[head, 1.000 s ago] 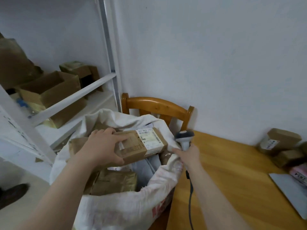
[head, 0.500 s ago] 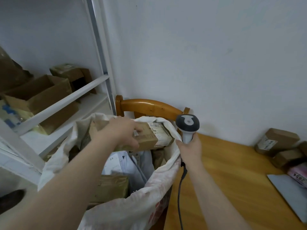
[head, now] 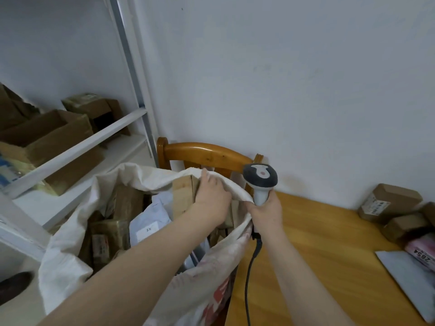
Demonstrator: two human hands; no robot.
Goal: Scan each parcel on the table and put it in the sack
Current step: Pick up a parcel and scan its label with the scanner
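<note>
Lowered from above the opening, the brown parcel (head: 182, 196) now sits inside the sack (head: 70, 267) at frame centre, the left hand (head: 213, 198) pressing it with outstretched fingers (head: 206, 182). The right hand (head: 266, 212) grips the scanner (head: 260, 178). Several parcels (head: 388, 201) remain on the desk (head: 317, 243), far right.

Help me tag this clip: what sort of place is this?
Probably a small parcel sorting or pickup room: the right hand holds a corded scanner, a white sack is stuffed with labelled parcels, and cardboard boxes sit on the metal shelf.
</note>
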